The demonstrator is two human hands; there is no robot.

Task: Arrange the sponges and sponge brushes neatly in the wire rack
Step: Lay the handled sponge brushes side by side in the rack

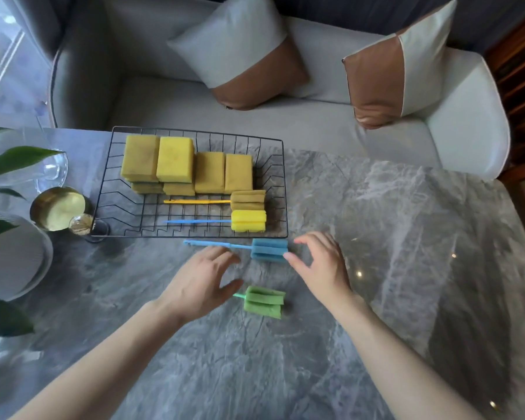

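Blue sponge brush point(269, 250) lies just outside wire rack point(194, 234) near edge (handle pointing left); both hands, left point(205, 280) and right point(320, 262), spread empty beside it.

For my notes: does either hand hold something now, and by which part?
Nothing is held. Left hand and right hand are open beside the blue sponge brush.

Home living room, by the look of it.
Grey sofa point(255, 116) with cushions point(240, 53) behind a marble table point(376, 237), houseplant point(9, 165) alongside.

Marble table point(376, 237): wire rack point(282, 189), blue brush point(269, 250), green brush point(264, 301).
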